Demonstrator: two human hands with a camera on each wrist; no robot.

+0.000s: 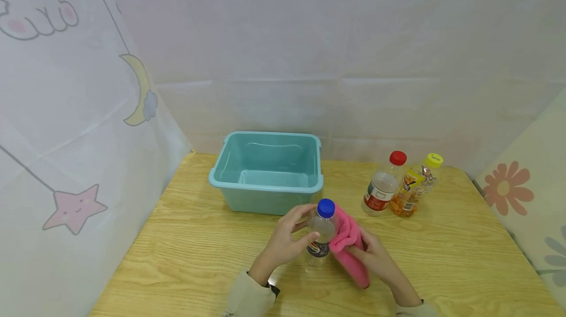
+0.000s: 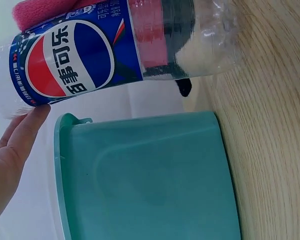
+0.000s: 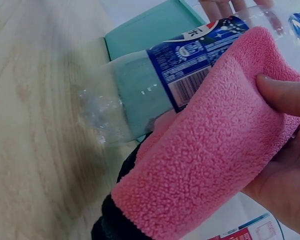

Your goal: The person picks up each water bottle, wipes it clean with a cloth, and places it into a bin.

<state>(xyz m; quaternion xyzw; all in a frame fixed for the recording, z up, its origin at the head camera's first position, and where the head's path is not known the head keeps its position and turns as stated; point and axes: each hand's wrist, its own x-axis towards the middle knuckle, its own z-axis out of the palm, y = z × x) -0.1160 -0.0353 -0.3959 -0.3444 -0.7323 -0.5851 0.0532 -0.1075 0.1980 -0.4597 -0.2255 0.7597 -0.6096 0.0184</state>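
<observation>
A clear plastic bottle (image 1: 326, 231) with a blue cap and a blue Pepsi label (image 2: 77, 55) stands roughly upright in front of me. My left hand (image 1: 287, 238) holds it around the upper part, thumb on the near side and fingers behind. Whether its base touches the table cannot be seen for sure. On the bottle's right side, my right hand (image 1: 373, 258) grips a folded pink fleecy cloth (image 3: 210, 145) with dark trim, thumb on top. The cloth lies against the bottle. Some right fingers are hidden under the cloth.
Behind the left hand stands a teal plastic basin (image 1: 265, 201), with nothing seen inside. To the right back are a red-capped bottle (image 1: 382, 189) and a yellow-capped bottle (image 1: 415, 187) with an orange-patterned label. A pale curtain (image 1: 283, 61) hangs behind the wooden table (image 1: 177, 258).
</observation>
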